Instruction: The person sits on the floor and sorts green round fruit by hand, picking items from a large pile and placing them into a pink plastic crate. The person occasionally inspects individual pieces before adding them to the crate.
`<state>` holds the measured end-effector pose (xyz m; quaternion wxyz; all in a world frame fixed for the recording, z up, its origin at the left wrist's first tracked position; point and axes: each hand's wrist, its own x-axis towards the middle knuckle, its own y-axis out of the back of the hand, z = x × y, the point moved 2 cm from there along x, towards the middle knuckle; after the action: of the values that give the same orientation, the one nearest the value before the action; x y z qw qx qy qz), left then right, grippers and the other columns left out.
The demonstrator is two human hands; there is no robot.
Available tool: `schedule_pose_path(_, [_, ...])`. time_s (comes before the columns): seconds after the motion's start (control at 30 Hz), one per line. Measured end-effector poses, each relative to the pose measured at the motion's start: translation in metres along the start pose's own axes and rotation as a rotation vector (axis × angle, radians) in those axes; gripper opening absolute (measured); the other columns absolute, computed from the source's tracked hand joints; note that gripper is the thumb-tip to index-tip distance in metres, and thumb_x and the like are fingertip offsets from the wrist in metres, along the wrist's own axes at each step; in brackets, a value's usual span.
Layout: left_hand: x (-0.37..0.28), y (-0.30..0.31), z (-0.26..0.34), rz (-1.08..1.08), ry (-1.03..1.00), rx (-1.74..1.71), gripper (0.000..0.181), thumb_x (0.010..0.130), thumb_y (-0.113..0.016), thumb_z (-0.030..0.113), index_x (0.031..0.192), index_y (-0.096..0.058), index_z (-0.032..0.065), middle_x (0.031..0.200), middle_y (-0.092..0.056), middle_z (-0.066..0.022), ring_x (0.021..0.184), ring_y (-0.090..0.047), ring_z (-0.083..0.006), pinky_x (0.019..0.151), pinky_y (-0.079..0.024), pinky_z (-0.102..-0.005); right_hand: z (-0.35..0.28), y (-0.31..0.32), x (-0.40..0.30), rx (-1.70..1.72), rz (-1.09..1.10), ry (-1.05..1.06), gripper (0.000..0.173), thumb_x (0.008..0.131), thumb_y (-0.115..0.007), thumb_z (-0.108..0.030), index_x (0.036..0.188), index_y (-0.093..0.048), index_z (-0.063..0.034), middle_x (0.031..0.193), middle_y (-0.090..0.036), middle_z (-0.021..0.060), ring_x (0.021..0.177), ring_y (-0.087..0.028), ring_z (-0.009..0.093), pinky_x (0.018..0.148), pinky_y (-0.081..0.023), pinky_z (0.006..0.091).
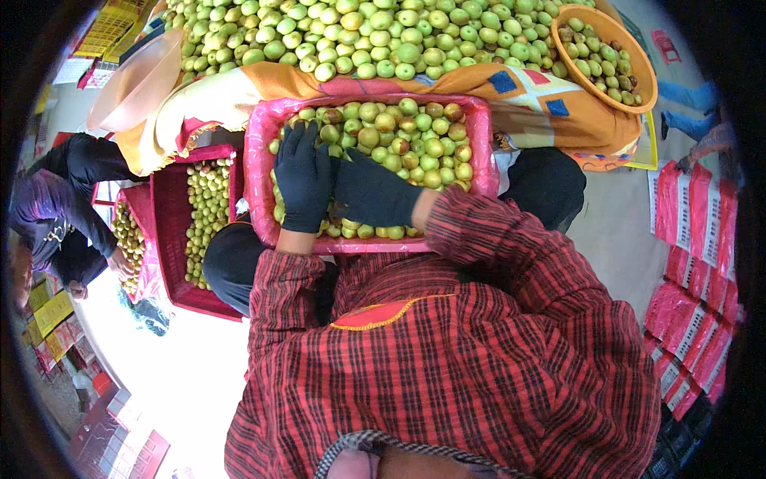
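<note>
Before me stands a crate lined with pink plastic point(489, 149), filled with green and brownish jujube-like fruits point(413, 135). My left hand point(303, 179), in a dark glove, lies palm down on the fruits at the crate's left side, fingers extended and slightly apart. My right hand point(374, 188), gloved alike, reaches across the fruits from the right and meets or overlaps the left hand near the thumb. Its thumb points away from me, while its other fingertips are hidden beside the left hand. Whether a fruit sits under the right palm cannot be seen.
A large fruit heap point(371, 36) lies beyond on a patterned blanket point(574, 126). An orange basin point(649, 90) of fruits and a pale plastic basin point(134, 84) flank it. Left are a dark red crate point(170, 239) and a co-worker's hand point(121, 265). Pink packages point(676, 311) lie right.
</note>
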<state>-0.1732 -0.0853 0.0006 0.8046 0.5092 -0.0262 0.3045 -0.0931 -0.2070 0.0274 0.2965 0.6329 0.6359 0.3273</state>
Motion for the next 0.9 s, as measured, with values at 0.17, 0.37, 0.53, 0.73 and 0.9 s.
schedule_pose_path(0.17, [-0.018,-0.017,0.063,-0.156,-0.153,0.09,0.053,0.089,-0.064,0.031,0.134,-0.054,0.0061,0.138,-0.052,-0.0205,0.133,-0.043,-0.0413,0.112,-0.03,-0.0531,0.033,0.001,-0.097,-0.27,0.143,-0.131,0.059,0.083,-0.065,-0.038,0.135,-0.052,-0.014,0.139,-0.049,0.0148,0.132,-0.043,0.035,0.112,-0.028,0.0543])
schedule_pose_path(0.37, [-0.047,-0.037,0.084,-0.332,-0.297,0.125,0.056,0.086,-0.063,0.038,0.133,-0.055,0.0091,0.132,-0.053,-0.0183,0.13,-0.044,-0.037,0.111,-0.026,-0.0575,0.041,0.001,-0.147,-0.233,0.184,-0.15,0.056,0.085,-0.063,-0.035,0.133,-0.054,-0.0075,0.138,-0.05,0.02,0.13,-0.045,0.038,0.112,-0.028,0.053])
schedule_pose_path(0.53, [-0.055,-0.045,0.08,-0.298,-0.318,0.103,0.052,0.086,-0.062,0.037,0.129,-0.058,0.0073,0.13,-0.054,-0.02,0.128,-0.045,-0.0366,0.111,-0.024,-0.0585,0.044,0.021,-0.146,-0.196,0.253,-0.243,0.053,0.087,-0.063,-0.033,0.132,-0.056,-0.0071,0.135,-0.054,0.0191,0.128,-0.048,0.035,0.11,-0.034,0.047])
schedule_pose_path(0.73, [-0.051,-0.034,0.085,-0.355,-0.306,0.162,0.056,0.087,-0.06,0.042,0.13,-0.056,0.0059,0.134,-0.051,-0.0212,0.131,-0.043,-0.036,0.113,-0.02,-0.0585,0.062,0.097,-0.13,-0.23,0.531,-0.168,0.052,0.086,-0.066,-0.028,0.13,-0.055,-0.0035,0.13,-0.057,0.019,0.12,-0.054,0.037,0.105,-0.04,0.0454])
schedule_pose_path(0.9, [-0.057,-0.035,0.09,-0.424,-0.297,0.091,0.058,0.088,-0.061,0.042,0.132,-0.055,0.0051,0.137,-0.049,-0.023,0.134,-0.04,-0.0377,0.112,-0.021,-0.0575,0.135,0.19,-0.119,-0.201,0.718,-0.329,0.043,0.09,-0.063,-0.027,0.128,-0.058,-0.0097,0.118,-0.063,0.0195,0.111,-0.059,0.036,0.097,-0.046,0.0441])
